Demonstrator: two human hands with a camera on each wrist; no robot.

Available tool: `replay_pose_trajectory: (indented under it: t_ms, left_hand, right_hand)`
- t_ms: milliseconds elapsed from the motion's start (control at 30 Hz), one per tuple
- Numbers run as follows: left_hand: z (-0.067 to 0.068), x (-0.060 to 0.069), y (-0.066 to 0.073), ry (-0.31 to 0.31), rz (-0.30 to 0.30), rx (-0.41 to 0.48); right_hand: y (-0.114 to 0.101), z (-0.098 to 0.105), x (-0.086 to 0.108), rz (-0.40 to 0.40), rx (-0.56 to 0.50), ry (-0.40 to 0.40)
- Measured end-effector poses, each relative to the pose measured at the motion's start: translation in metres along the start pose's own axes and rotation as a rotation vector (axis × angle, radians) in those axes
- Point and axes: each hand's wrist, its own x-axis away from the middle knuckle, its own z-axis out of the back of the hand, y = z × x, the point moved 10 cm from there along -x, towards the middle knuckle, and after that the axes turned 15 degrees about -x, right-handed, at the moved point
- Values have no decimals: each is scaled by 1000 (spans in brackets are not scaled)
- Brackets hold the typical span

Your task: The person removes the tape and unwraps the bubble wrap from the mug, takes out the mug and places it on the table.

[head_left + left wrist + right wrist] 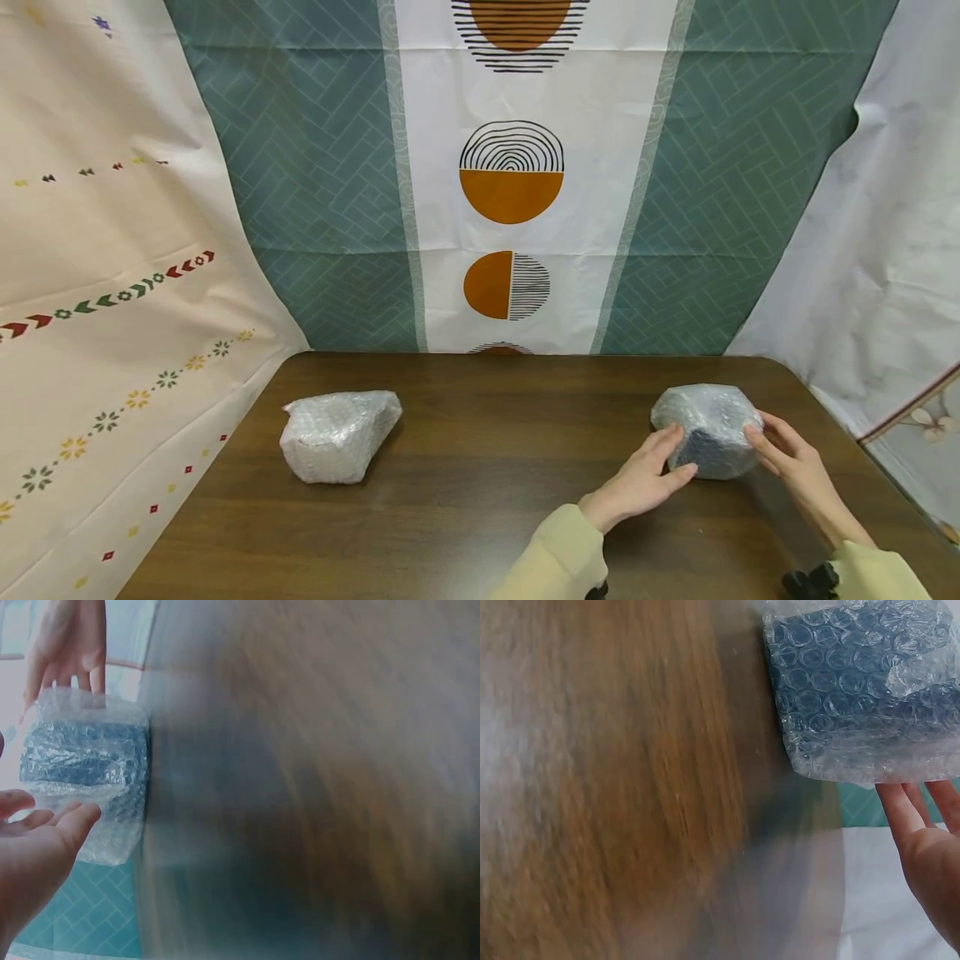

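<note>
On the right of the table lies a bundle in bubble wrap (708, 421), with something dark blue showing through. My left hand (639, 482) is at its left side, fingers extended and thumb apart, at or close to the wrap. At the opposite side my right hand (798, 467) has its fingertips against the wrap, fingers only slightly bent. In the right wrist view the bubbles cover a dark block-like content (847, 682), whose kind I cannot tell. A second bubble-wrapped bundle (339, 437), whitish and irregular, sits at the left of the table, apart from both hands.
The brown wooden table (480, 492) has a rounded back right corner. Behind it hangs a green and white patterned cloth (322, 175). A cream cloth (112, 400) borders the left side, and a white cloth (892, 275) borders the right.
</note>
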Motion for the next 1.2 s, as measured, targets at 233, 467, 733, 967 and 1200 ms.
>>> replay_pose_trajectory:
  t_ms: [233, 467, 733, 967, 1200]
  left_hand:
    - [5, 7, -4, -6, -3, 17]
    - [13, 11, -8, 20, -2, 37]
    - [27, 14, -8, 124, -87, 26]
    - [33, 15, -16, 160, -67, 19]
    - [38, 17, -22, 187, -44, 8]
  right_hand:
    - [-2, -8, 1, 15, 25, 1]
    - [8, -11, -2, 7, 14, 4]
    - [20, -12, -10, -22, 55, -25]
    - [30, -15, -14, -26, 58, -48]
    - [16, -28, -11, -16, 55, -40]
